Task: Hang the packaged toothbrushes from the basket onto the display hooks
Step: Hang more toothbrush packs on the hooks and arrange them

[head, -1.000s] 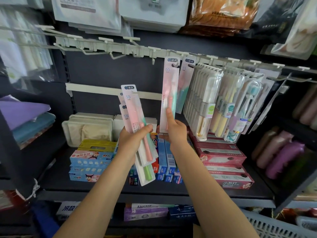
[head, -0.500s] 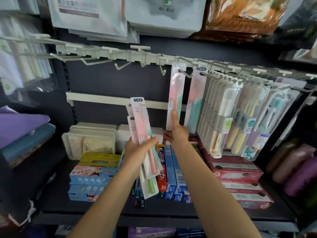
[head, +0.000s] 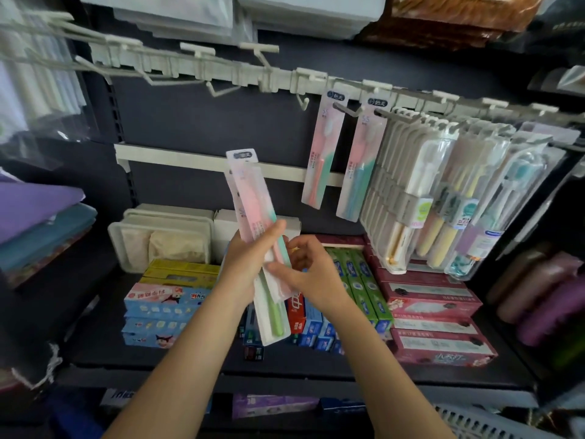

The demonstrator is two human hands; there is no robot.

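two pink toothbrush packs (head: pixel 321 150) are already hanging side by side on the display hooks (head: pixel 343 109), just left of a dense row of other hanging toothbrushes (head: pixel 421 191), so the task is looking partly done. several more are waiting: the left hand (head: pixel 248 264) is gripping a small bundle of packs (head: pixel 253 213), fingers and thumb curled round its middle, the bundle standing nearly upright with the header cards at the top and one green-handled brush sticking out at the bottom. the right hand (head: pixel 305 270) is reaching in beside it, its fingers curled and touching the lower part of the bundle, seemingly pinching one pack to peel it off, though whether it is truly holding one is hard to tell. a judgement only: the step in hand is separating the next pack, and after that comes threading its hole onto a hook; the hooks further left on the rail (head: pixel 196 69) are showing bare. the basket (head: pixel 493 423) is peeking in at the bottom right, and its contents are hidden, so how many remain there cannot be told. below the hooks a dark shelf (head: pixel 95 350) is carrying toothpaste boxes (head: pixel 164 308), red boxes (head: pixel 440 331) and a clear tub (head: pixel 164 239); folded cloths (head: pixel 34 223) are lying at the left and bottles (head: pixel 544 299) are standing at the right.
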